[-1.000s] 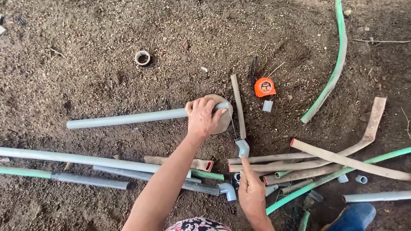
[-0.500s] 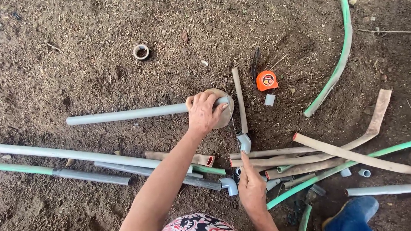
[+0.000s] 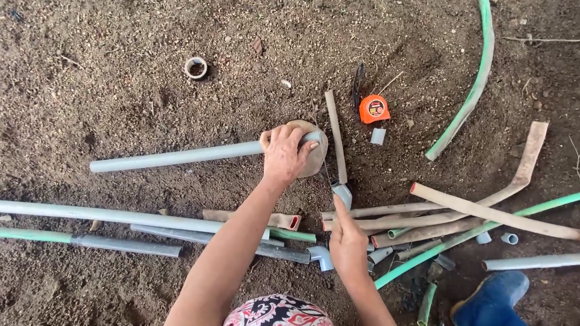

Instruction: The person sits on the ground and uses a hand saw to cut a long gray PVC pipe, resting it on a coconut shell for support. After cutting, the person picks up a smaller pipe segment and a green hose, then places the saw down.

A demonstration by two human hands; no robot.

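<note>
The dirt ground point(image 3: 98, 94) carried everything, strewn with pipe offcuts. The largest piece was a long grey pipe point(image 3: 98, 213) running in from the left edge, with a green-and-grey pipe point(image 3: 73, 240) below it nearer the bottom edge. A green hose point(image 3: 476, 78) curved down from the top right corner, and tan hose lengths point(image 3: 494, 212) crossed near the right edge.

The shorter grey pipe point(image 3: 175, 156) lay level across the middle of the ground. The left hand point(image 3: 285, 155) was clenched over its right end, grasping it where it met a round tan disc point(image 3: 314, 156) lying under the fingers. Below and slightly right of it, well clear of that pipe, the right hand point(image 3: 347, 245) rested with its fingers pointing at a grey elbow fitting point(image 3: 343, 194); I could not tell whether it gripped anything. A second elbow fitting point(image 3: 321, 257) sat just left of that hand.

An orange tape measure point(image 3: 374, 109) lay beyond, and a small ring point(image 3: 195, 67) sat toward the top edge.
</note>
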